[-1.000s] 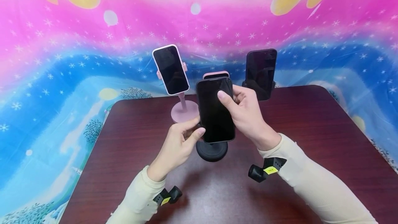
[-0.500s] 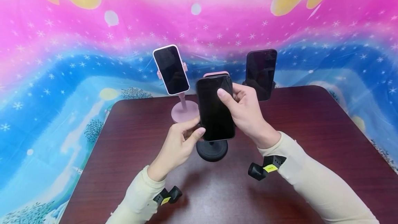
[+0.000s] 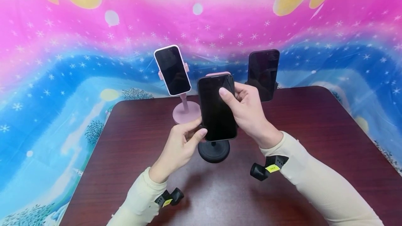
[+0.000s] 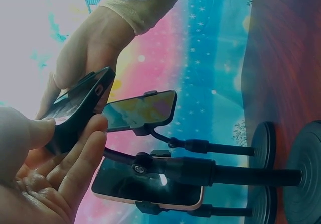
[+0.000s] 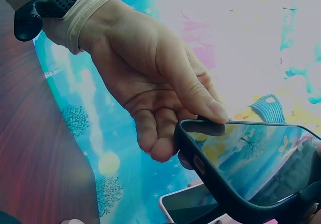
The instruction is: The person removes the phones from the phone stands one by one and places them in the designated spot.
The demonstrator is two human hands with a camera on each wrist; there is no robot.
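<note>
A black smartphone (image 3: 216, 109), screen dark in the head view, is upright in front of me above the round base (image 3: 214, 152) of a black phone stand. My right hand (image 3: 251, 114) grips its right edge, thumb lying on the screen and fingers behind. At the lower left edge my left hand (image 3: 177, 145) pinches it between thumb and fingers. The left wrist view shows the stand's post (image 4: 241, 176) running up behind the phone to a jointed neck (image 4: 140, 164). The clamp is mostly hidden by the phone and hands.
Left behind stands a pink phone stand (image 3: 185, 112) holding a white-cased phone (image 3: 173, 70). A pink-edged phone (image 3: 218, 74) peeks out behind the held one. Another dark phone (image 3: 263, 74) is mounted at back right. All are on a dark red table (image 3: 135, 142) before a printed cloth (image 3: 201, 30).
The black smartphone has risen slightly with my right hand, covering more of the pink-edged phone behind it. My left hand has stayed in the same place.
</note>
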